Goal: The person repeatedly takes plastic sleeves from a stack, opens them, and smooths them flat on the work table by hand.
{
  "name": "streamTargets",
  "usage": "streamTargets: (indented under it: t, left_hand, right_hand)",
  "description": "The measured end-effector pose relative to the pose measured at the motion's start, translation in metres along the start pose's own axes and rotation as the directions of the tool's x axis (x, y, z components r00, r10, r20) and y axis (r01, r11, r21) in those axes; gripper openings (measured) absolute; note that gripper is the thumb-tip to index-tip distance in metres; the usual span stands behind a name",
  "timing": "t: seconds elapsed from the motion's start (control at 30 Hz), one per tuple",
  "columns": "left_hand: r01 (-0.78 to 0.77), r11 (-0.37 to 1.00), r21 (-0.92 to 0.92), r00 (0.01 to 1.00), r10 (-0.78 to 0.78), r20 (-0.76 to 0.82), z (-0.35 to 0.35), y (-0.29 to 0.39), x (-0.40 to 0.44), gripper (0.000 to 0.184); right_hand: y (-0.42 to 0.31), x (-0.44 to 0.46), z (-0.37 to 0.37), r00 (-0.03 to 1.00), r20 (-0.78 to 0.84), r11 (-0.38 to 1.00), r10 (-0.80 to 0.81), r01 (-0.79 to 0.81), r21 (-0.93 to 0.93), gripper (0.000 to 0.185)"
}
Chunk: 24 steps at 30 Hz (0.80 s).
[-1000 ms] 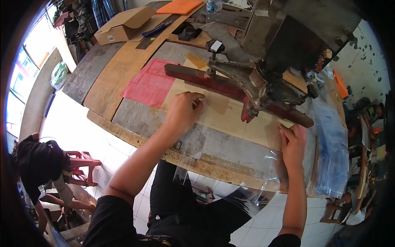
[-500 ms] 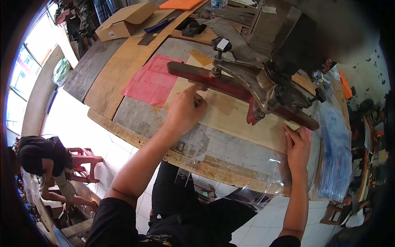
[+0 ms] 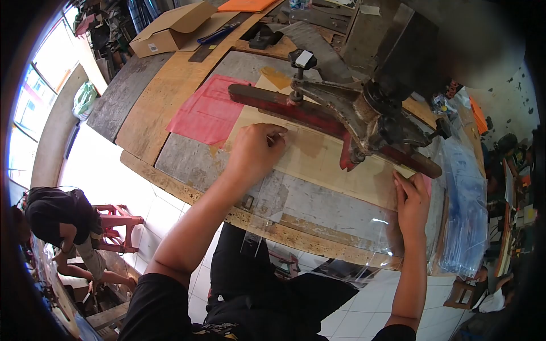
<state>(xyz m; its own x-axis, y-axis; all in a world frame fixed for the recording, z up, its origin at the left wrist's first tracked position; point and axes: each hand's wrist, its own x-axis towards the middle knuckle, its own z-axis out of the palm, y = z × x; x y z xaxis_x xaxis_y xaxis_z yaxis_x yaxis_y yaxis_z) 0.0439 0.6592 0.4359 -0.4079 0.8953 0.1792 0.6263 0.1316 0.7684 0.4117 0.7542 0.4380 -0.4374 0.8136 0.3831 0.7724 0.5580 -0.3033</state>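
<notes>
A clear plastic sheet (image 3: 335,199) lies over the pale yellowish strip (image 3: 318,154) on the grey work plate, and its near end hangs past the front edge. My left hand (image 3: 256,149) is closed, thumb and fingers pinched at the sheet's left side; its fingertips are partly hidden. At the right end, my right hand (image 3: 412,199) pinches the sheet's other side, with fingertips close to the bar. Above the strip runs a long dark-red press bar (image 3: 290,113), held by a worn metal bracket (image 3: 341,105). Pink material (image 3: 206,111) lies left of the strip.
Stacked clear plastic sleeves (image 3: 463,221) lie at the table's right side. A cardboard box (image 3: 173,31) and a blue tool (image 3: 218,34) are at the back left. Another person (image 3: 62,219) bends near a red stool (image 3: 119,227) on the floor to the left.
My left hand's fingers have drawn back slightly from the bar and curled more. My right hand stays nearly in place. The bar has not visibly moved against the table.
</notes>
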Motion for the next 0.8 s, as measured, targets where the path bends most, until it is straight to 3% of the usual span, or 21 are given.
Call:
streamTargets:
  t: [0.1, 0.27, 0.53, 0.63, 0.7, 0.77, 0.8]
  left_hand:
    - [-0.004, 1.000, 0.002, 1.000, 0.004, -0.001, 0.000, 0.001, 0.000, 0.031]
    - [-0.027, 0.998, 0.051, 1.000, 0.026, 0.013, -0.004, 0.006, 0.000, 0.031]
    - [-0.090, 0.996, -0.021, 0.996, 0.090, -0.016, -0.001, -0.007, 0.003, 0.031]
    - [-0.099, 0.995, 0.014, 0.995, 0.099, 0.001, -0.007, -0.008, -0.001, 0.029]
    - [-0.117, 0.992, 0.043, 0.993, 0.116, 0.018, -0.011, -0.015, -0.003, 0.028]
    - [-0.186, 0.966, -0.178, 0.979, 0.197, 0.046, -0.014, -0.027, -0.017, 0.026]
    - [-0.194, 0.965, -0.176, 0.978, 0.204, 0.043, -0.021, -0.026, -0.026, 0.026]
  right_hand:
    - [0.003, 0.001, 0.002, 0.993, -0.059, 0.995, -0.100, 0.098, -0.038, 0.028]
    - [0.000, 0.002, -0.002, 0.994, -0.055, 0.992, -0.093, 0.087, -0.090, 0.025]
    - [0.000, -0.001, -0.003, 0.994, -0.072, 0.993, -0.088, 0.082, -0.083, 0.024]
    - [0.001, -0.003, -0.008, 0.997, -0.035, 0.992, -0.075, 0.071, -0.105, 0.026]
    - [0.000, -0.007, -0.015, 0.996, 0.075, 0.998, -0.051, 0.054, -0.043, 0.028]
    - [0.000, -0.020, -0.029, 0.993, 0.090, 0.997, -0.076, 0.075, 0.014, 0.029]
    - [0.000, -0.029, -0.037, 0.989, 0.114, 0.993, -0.098, 0.090, 0.075, 0.029]
